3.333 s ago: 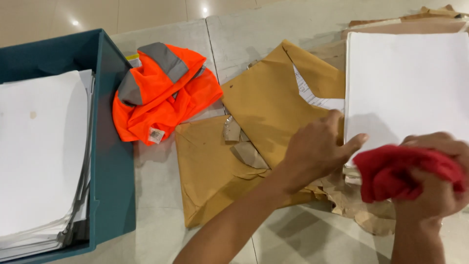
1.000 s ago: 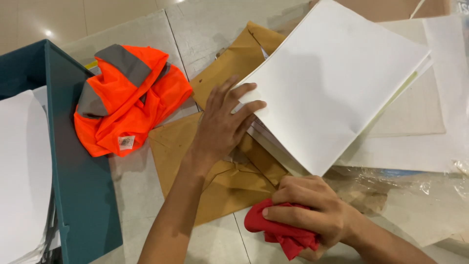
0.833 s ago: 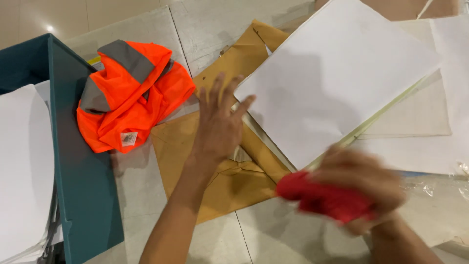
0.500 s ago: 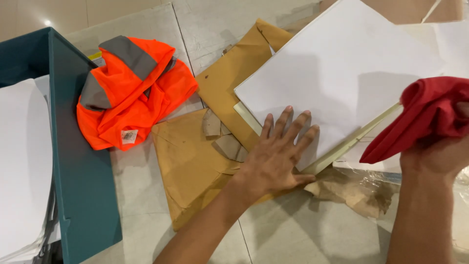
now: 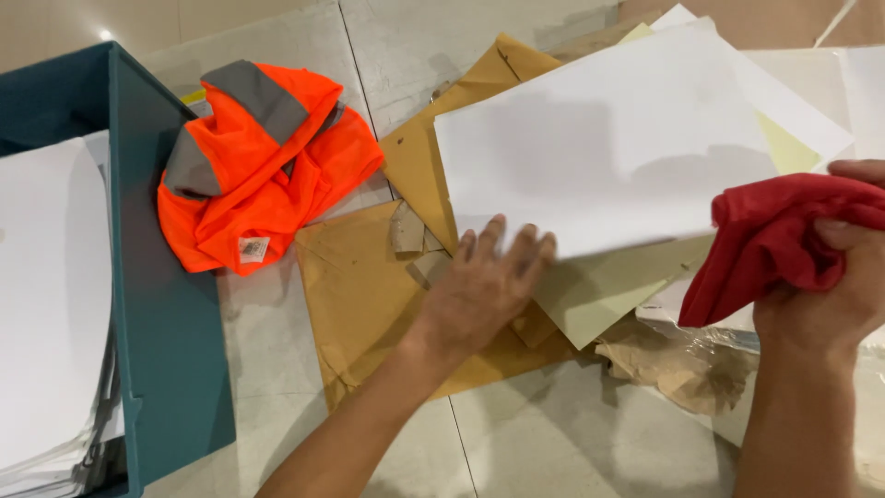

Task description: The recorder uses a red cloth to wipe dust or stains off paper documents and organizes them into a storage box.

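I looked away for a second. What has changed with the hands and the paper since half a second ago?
The left hand slid off the white sheet toward its lower edge. The sheet swung flatter, baring a pale card beneath. The right hand dropped slightly, keeping its grip on the red cloth. The orange vest and teal bin stayed put.

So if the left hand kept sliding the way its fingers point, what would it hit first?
The left hand points up and right. Its fingertips already meet the near edge of the white paper stack, so it would probably go under or against that stack first.
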